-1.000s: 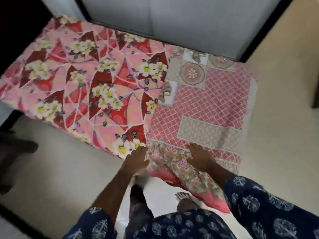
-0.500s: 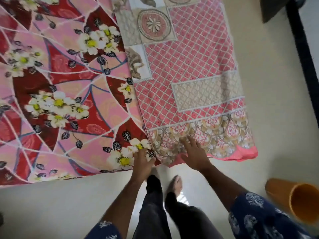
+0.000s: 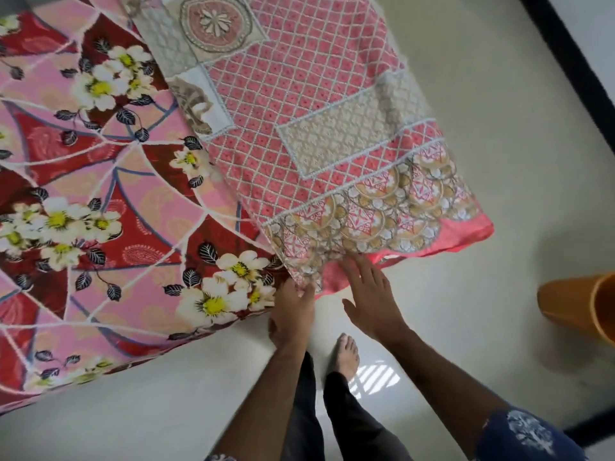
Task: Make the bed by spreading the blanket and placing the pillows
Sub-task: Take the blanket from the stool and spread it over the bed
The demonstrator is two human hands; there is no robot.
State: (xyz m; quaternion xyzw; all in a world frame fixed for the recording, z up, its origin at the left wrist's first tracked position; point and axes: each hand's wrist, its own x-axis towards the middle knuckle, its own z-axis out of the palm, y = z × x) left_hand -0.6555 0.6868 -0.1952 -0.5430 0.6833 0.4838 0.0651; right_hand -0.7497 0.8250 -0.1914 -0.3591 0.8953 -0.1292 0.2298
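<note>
A pink lattice-patterned blanket (image 3: 319,104) with a gold-and-white floral border lies over the right end of the bed, its hem hanging off the near edge. The rest of the bed is covered by a red and pink flowered sheet (image 3: 109,181). My left hand (image 3: 293,314) pinches the blanket's near corner at the bed's edge. My right hand (image 3: 372,297) is just right of it, fingers straight and spread, fingertips touching the hanging hem. No pillows are in view.
An orange plastic bucket (image 3: 582,311) lies on the pale floor at the right. My bare foot (image 3: 346,352) and dark trouser legs stand on the floor close to the bed's edge. A dark strip (image 3: 572,61) runs along the floor at the far right.
The view has swung down and right, bringing the bucket in. My right hand slid off the blanket's border down to its hem. My left hand stayed at the corner.
</note>
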